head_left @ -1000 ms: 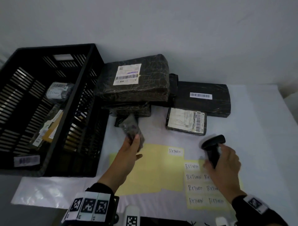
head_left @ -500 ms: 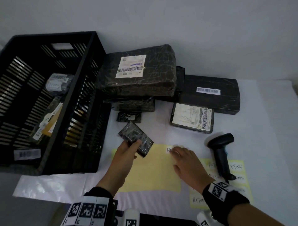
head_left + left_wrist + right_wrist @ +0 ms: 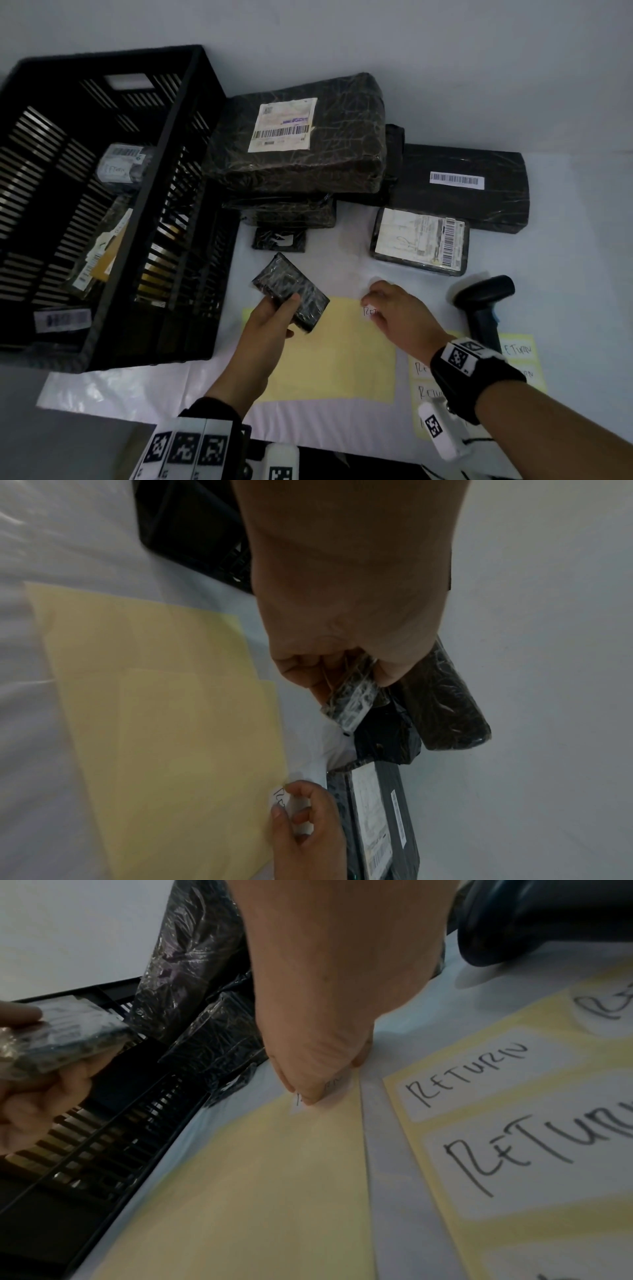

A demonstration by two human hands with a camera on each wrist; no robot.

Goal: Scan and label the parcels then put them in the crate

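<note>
Two hands meet mid-frame: the left hand (image 3: 274,317) grips a small parcel (image 3: 291,291) beside the crate (image 3: 191,113), the right hand (image 3: 394,313), scanner (image 3: 483,301) released since earlier, pinches a RETURN label (image 3: 368,311).

The scene is seen from above by the head view, facing forward and down. Close along each hand the wrist views look, both sharing the yellow sheet (image 3: 329,346).
</note>
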